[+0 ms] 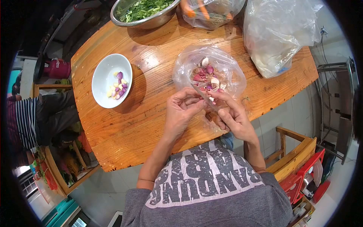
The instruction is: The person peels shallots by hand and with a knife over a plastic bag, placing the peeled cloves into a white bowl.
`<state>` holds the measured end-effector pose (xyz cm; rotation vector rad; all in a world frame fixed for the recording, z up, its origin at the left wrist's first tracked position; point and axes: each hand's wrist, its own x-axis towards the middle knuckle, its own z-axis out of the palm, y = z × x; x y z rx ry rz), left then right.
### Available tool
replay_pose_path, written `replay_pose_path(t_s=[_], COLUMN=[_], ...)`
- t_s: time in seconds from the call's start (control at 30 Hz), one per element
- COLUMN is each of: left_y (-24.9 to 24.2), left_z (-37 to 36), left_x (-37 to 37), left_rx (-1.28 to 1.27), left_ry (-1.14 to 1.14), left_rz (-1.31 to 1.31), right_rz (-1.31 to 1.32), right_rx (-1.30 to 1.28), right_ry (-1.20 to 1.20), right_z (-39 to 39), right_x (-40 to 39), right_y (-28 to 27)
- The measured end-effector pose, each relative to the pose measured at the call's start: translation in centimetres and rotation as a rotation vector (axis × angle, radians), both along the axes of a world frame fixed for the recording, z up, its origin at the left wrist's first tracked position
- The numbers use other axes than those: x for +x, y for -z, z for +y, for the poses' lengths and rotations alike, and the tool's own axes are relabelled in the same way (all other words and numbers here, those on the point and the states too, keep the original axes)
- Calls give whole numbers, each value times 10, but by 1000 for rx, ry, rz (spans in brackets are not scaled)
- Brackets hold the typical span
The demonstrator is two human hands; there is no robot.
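My left hand [182, 109] is closed in a pinch over the near edge of the clear plastic bag, on a small pink-and-white shallot or garlic piece [211, 100]. Close beside it, my right hand [235, 118] is closed around a knife [199, 92], whose thin blade slants up between both hands; the handle is mostly hidden in the fingers. The open clear bag [181, 68] holds red shallots [210, 69], white garlic cloves [214, 81] and loose skins. A white bowl [100, 85] to the left contains several peeled purple and pale yellow cloves.
A metal bowl [145, 25] of chopped greens stands at the table's far edge. Beside it are a bag of carrots [206, 13] and a large plastic bag [280, 38]. A person in a striped top [27, 123] is at the far left. A wooden stool [295, 159] stands right.
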<state>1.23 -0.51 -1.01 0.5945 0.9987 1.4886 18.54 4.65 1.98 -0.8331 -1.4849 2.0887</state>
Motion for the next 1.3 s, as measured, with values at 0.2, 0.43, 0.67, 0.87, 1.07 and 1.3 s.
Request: replay_pose_path(t_s=[0.2, 0.43, 0.67, 0.87, 1.07, 1.3], left_y=[2, 0, 2, -6, -7, -1], left_z=[0, -1, -3, -2, 0, 0], left_x=[2, 7, 7, 6, 5, 4], left_rx=[22, 111, 102, 41, -11, 19], left_ry=[-38, -76, -29, 29, -42, -51], left_rz=[-4, 44, 119, 72, 141, 123], right_rz=[5, 72, 93, 181, 173, 130], right_rx=[5, -37, -82, -163, -174, -153], right_ry=[0, 13, 37, 19, 38, 10], right_z=[-2, -3, -4, 0, 4, 4], right_x=[0, -1, 1, 1, -1, -5], right_y=[6, 6, 11, 10, 12, 9])
